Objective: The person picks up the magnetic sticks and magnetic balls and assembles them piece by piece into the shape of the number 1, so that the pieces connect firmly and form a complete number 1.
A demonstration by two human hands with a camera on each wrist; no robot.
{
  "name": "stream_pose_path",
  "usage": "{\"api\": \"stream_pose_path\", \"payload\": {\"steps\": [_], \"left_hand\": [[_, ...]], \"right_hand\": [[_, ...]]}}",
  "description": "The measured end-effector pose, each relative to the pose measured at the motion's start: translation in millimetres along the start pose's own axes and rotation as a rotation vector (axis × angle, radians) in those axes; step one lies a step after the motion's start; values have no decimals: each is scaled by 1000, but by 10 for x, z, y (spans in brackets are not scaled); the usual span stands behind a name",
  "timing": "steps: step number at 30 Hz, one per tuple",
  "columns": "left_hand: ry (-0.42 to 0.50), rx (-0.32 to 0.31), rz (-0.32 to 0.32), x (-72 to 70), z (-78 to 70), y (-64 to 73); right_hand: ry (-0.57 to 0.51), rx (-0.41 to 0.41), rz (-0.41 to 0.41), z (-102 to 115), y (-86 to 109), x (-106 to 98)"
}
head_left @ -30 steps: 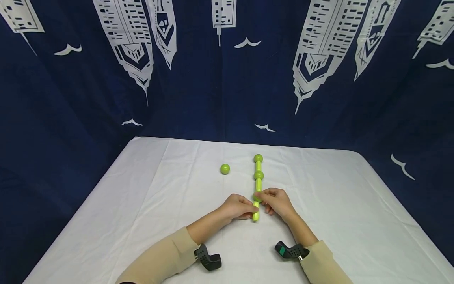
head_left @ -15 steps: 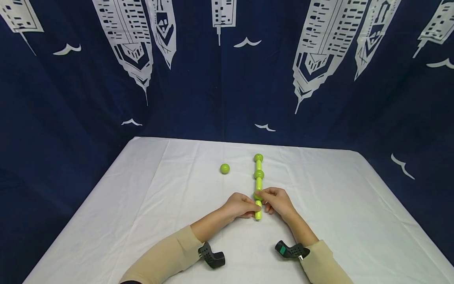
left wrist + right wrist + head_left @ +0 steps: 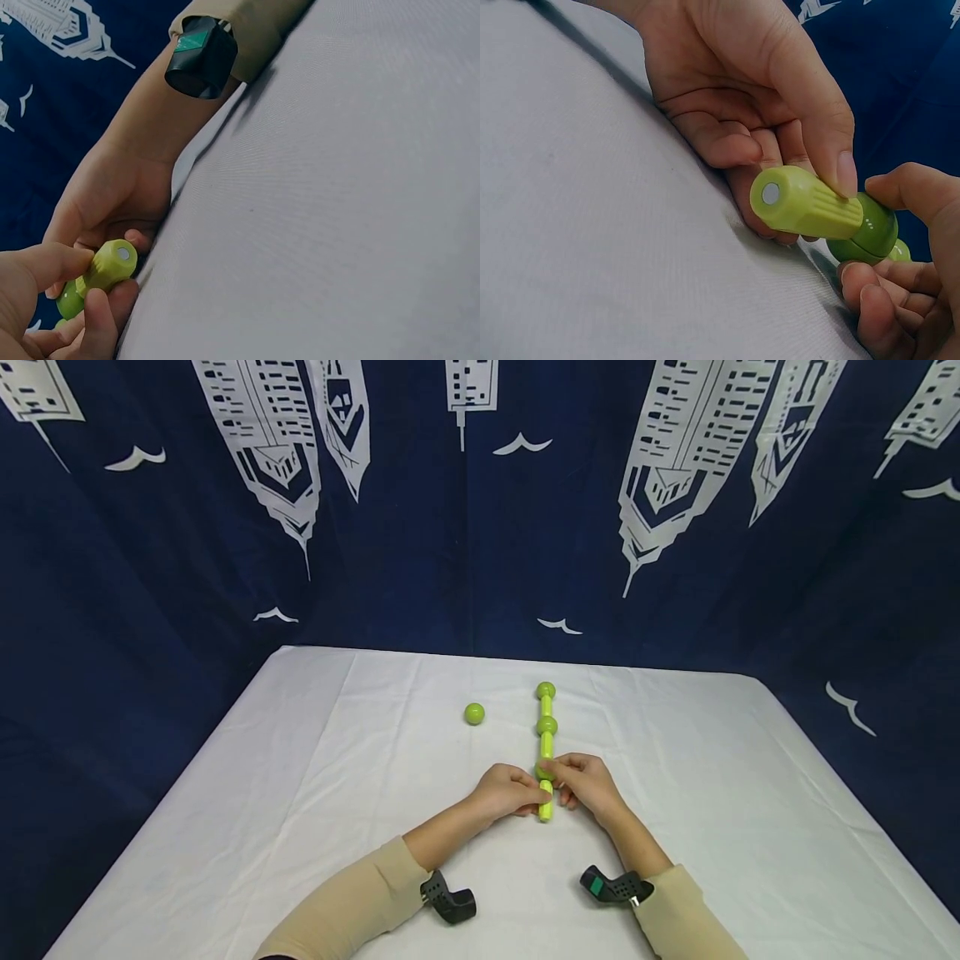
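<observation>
A straight chain of green balls and yellow-green rods lies on the white-covered table (image 3: 375, 718), running away from the person. My left hand (image 3: 504, 793) pinches the nearest rod (image 3: 806, 204), a ridged stick with a round metal disc in its free end. Just beyond, my right hand (image 3: 588, 783) pinches the adjoining ball (image 3: 870, 229) between thumb and fingers. Rod and ball touch end to end in the right wrist view. Farther along are a middle ball (image 3: 547, 725) and a far ball (image 3: 546, 691), joined by rods.
A loose green ball (image 3: 474, 713) sits left of the chain's far part. Behind the table hangs a dark blue curtain (image 3: 465, 543) printed with white buildings. Black wrist cameras (image 3: 448, 897) jut from both sleeves over the cloth.
My left hand has shifted slightly right with its rod, which came from a small offset into line with the chain. My right hand has stayed on its ball.
</observation>
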State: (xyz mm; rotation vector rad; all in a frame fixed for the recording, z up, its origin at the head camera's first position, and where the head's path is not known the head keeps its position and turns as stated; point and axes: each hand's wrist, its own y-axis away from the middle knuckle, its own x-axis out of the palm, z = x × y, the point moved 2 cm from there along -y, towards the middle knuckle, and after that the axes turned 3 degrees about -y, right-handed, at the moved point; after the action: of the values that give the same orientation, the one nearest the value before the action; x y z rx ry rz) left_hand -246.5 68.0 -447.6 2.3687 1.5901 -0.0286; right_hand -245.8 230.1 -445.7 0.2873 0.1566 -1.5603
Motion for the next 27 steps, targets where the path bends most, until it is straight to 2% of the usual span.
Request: {"api": "stream_pose_path", "payload": {"steps": [14, 27], "left_hand": [[5, 51, -15, 15, 16, -29], [9, 14, -38, 11, 13, -19]], "right_hand": [[-7, 22, -9, -32, -44, -8], [9, 12, 11, -11, -11, -13]]}}
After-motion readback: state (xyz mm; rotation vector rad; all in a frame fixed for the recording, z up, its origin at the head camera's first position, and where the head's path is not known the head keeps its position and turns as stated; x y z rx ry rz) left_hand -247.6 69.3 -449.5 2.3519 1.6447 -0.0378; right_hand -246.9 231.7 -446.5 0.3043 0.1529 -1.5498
